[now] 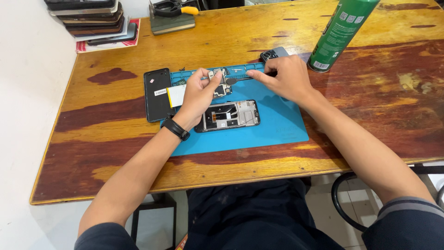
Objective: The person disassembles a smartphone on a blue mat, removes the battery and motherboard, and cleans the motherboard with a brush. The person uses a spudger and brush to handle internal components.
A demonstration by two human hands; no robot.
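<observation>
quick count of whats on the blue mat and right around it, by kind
opened phone: 1
black back cover: 1
small phone parts, one pinched in the left hand, one under the right hand: 2
camera piece: 1
green spray can: 1
blue mat: 1
total: 7

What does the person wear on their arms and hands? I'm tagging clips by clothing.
Both forearms are bare, with dark navy short sleeves at the upper arms; the right sleeve has a lighter grey band at its hem. The left hand has a black wristband at its wrist. The right hand wears nothing: no gloves, no rings visible.
</observation>
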